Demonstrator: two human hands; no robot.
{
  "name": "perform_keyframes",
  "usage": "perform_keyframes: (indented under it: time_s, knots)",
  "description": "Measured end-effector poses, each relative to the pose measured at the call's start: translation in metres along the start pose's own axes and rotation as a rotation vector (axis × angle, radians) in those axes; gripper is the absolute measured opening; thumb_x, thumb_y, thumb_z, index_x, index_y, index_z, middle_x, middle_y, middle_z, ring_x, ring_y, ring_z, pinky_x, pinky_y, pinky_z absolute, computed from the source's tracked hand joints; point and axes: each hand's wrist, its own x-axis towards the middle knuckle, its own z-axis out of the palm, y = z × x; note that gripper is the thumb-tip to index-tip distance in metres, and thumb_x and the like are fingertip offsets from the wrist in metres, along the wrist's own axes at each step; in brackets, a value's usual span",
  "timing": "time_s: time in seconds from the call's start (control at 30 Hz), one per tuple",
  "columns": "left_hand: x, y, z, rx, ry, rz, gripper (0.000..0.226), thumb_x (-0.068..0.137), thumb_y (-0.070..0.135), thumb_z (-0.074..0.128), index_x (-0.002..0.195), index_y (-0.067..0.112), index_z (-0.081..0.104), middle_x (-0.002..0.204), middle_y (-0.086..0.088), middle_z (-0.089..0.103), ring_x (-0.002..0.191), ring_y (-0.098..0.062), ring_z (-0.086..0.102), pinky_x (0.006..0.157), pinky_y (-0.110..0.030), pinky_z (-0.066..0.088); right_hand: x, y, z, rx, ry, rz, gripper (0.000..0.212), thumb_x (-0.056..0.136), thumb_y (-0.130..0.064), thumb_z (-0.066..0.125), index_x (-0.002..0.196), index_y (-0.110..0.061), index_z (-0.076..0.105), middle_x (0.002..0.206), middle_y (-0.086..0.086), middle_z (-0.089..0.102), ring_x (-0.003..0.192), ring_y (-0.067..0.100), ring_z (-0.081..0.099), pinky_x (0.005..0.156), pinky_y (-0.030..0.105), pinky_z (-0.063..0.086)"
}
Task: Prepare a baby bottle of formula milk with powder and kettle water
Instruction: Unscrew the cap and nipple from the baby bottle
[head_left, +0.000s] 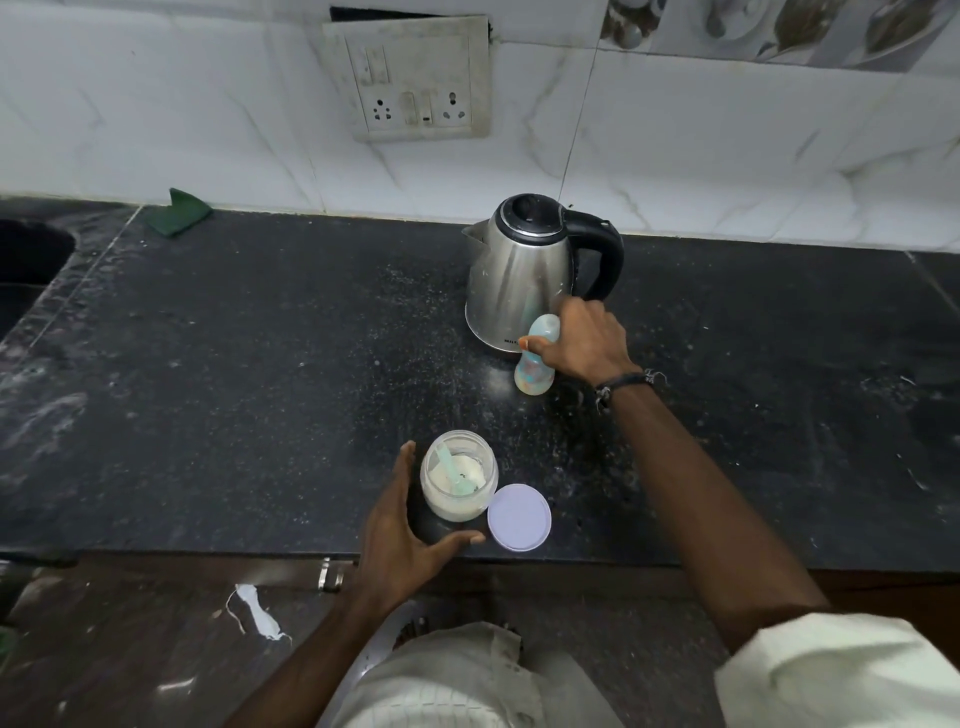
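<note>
The right hand (584, 345) gripped the bottle (535, 364) about its waist, fingers and thumb curled round it, the bottle standing upright on the worktop (260, 364) and just in front of the kettle (524, 270) near the back edge. The left hand (410, 525) lay spread, holding nothing, fingers straight beside the jar (460, 480) and thumb reaching under it toward the lid (519, 517); whether it touched the glass could not be told. The jar stood open near the front edge with powder and a pale green scoop (454, 467) inside, the lid lying flat just to its right.

The step in hand appeared to be bringing the bottle over to the jar for dosing. Done well, the bottle would be kept upright, carried low and set down close beside the jar's mouth, so that a loaded scoop travels only a short way — whether the bottle's top was open could not be seen. The left hand would best steady the jar while the scoop is lifted.

The worktop was dark speckled stone, dusted with pale specks around its middle. A sink (31, 260) opened at the left edge, with a green cloth (182, 210) at the back left corner. Behind rose white marbled tiles carrying a grubby socket plate (410, 78) — the kettle's lid was down, handle turned right.
</note>
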Motion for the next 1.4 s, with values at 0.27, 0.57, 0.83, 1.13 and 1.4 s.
perform_keyframes:
  time_s: [0.27,0.57,0.83,1.13,1.4]
  knots:
    - [-0.011,0.021,-0.006,0.012,0.115,0.123,0.125,0.072,0.071,0.074,0.16,0.005,0.017,0.169,-0.001,0.018,0.155,-0.012,0.02,0.122,-0.019,0.02,-0.027,0.011,-0.005,-0.01,-0.025,0.014,0.058,0.075,-0.048,0.078,0.112,-0.008,0.06,0.12,0.019,0.059,0.108,0.038,0.058,0.085,0.041,0.047]
    - [-0.002,0.06,0.003,0.001,0.196,0.335,0.111,0.085,0.059,0.072,0.15,-0.014,0.02,0.162,-0.029,0.022,0.153,-0.042,0.022,0.126,-0.037,0.022,-0.084,0.045,-0.005,0.0,-0.062,0.08,0.057,0.07,-0.053,0.079,0.104,-0.01,0.063,0.11,0.015,0.062,0.101,0.036,0.06,0.079,0.04,0.048]
    - [0.01,0.105,0.027,-0.098,0.147,0.484,0.105,0.081,0.032,0.081,0.153,-0.008,0.017,0.162,-0.026,0.025,0.153,-0.039,0.024,0.124,-0.045,0.026,-0.113,0.064,-0.001,-0.039,-0.058,0.06,0.053,0.066,-0.061,0.077,0.095,-0.018,0.067,0.098,0.009,0.066,0.091,0.031,0.063,0.068,0.034,0.046]
    - [0.025,0.112,0.092,-0.17,-0.247,0.069,0.112,0.076,0.03,0.089,0.16,0.008,0.018,0.166,-0.001,0.023,0.146,0.007,0.019,0.108,0.002,0.016,-0.127,0.062,-0.006,-0.037,-0.072,0.062,0.05,0.068,-0.057,0.078,0.091,-0.015,0.062,0.098,0.009,0.063,0.093,0.031,0.061,0.067,0.034,0.044]
    - [0.054,0.101,0.13,-0.234,-0.385,-0.007,0.065,0.069,0.018,0.091,0.128,0.015,0.064,0.112,0.002,0.075,0.103,-0.008,0.07,0.088,-0.024,0.055,-0.13,0.057,-0.014,-0.084,-0.097,0.037,0.055,0.075,-0.053,0.077,0.105,-0.01,0.058,0.111,0.014,0.059,0.1,0.033,0.058,0.077,0.037,0.045]
